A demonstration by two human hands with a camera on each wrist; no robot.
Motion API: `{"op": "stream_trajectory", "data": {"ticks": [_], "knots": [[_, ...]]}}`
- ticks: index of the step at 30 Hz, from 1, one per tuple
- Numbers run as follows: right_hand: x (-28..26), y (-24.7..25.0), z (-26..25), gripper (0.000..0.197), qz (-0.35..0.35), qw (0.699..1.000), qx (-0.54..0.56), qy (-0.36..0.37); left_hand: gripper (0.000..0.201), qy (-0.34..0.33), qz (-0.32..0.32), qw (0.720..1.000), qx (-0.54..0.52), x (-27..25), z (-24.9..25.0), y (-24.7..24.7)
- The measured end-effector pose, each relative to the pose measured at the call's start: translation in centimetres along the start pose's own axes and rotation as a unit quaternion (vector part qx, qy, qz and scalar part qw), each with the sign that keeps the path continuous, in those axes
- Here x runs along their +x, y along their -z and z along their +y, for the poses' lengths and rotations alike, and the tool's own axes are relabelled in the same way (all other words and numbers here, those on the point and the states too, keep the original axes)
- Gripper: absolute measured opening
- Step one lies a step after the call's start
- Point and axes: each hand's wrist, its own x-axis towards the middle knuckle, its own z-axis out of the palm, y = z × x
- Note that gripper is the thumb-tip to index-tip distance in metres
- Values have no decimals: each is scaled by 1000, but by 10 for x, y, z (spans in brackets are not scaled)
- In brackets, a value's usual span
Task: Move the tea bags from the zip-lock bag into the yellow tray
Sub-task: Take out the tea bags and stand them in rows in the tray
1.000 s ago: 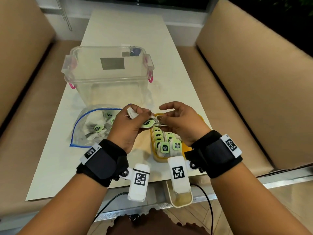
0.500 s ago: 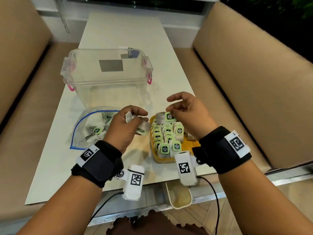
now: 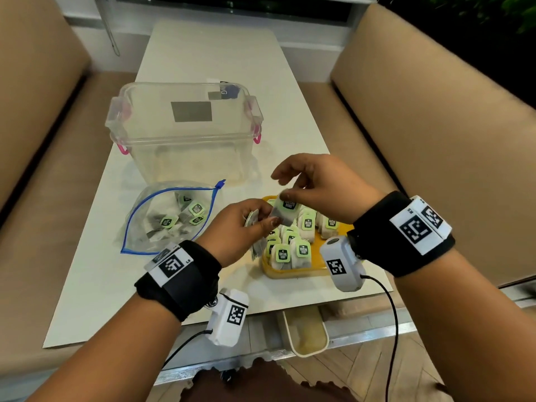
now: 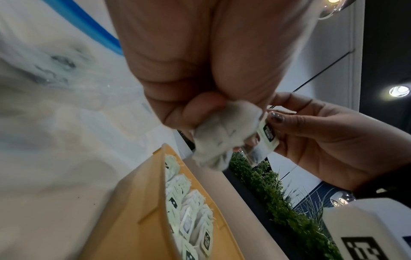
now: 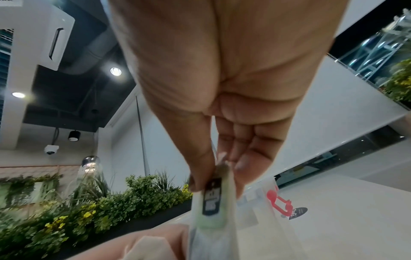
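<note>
My left hand (image 3: 261, 219) grips a small bunch of white tea bags (image 4: 222, 139) just above the left rim of the yellow tray (image 3: 293, 274). My right hand (image 3: 285, 190) pinches one tea bag with a green tag (image 3: 285, 210) by its top, right against that bunch; the same bag shows in the right wrist view (image 5: 211, 204). Several tea bags stand in rows inside the tray (image 4: 133, 219). The zip-lock bag (image 3: 150, 227) lies open to the left of the tray with several tea bags in it.
A clear plastic box (image 3: 185, 158) with pink latches stands behind the bag and tray. Beige bench seats (image 3: 435, 140) flank the white table (image 3: 208, 53). A cream container (image 3: 304, 335) sits below the table's front edge.
My right hand came back from the far end of the tray to my left hand and now pinches another tea bag at the bunch. My left hand moved slightly right, over the tray's edge.
</note>
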Motion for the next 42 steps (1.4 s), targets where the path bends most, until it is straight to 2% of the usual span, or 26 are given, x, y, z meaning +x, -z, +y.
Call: {"op": "stream_trajectory", "data": {"ticks": [8,12,17,22,31,37,42], "knots": [[-4,15,13,7,5,998,-42,-44,12,-6,32,999,14,7,1,-9],[-5,27,29,9,-32,994,-70,-78,10,7,33,999,-18,9,-6,-10],[-4,25,62,8,-109,968,-177,-144,12,26,44,998,-43,11,-11,-10],[1,7,90,10,-188,924,-292,-162,12,40,56,996,-59,10,-12,-12],[10,-6,109,13,-183,908,-329,-184,15,54,65,994,-73,4,-12,-12],[8,1,103,21,-158,916,-326,-172,14,64,64,992,-86,4,-15,-11],[-5,4,54,16,-98,966,-232,-63,17,72,86,988,-104,9,-15,-13]]}}
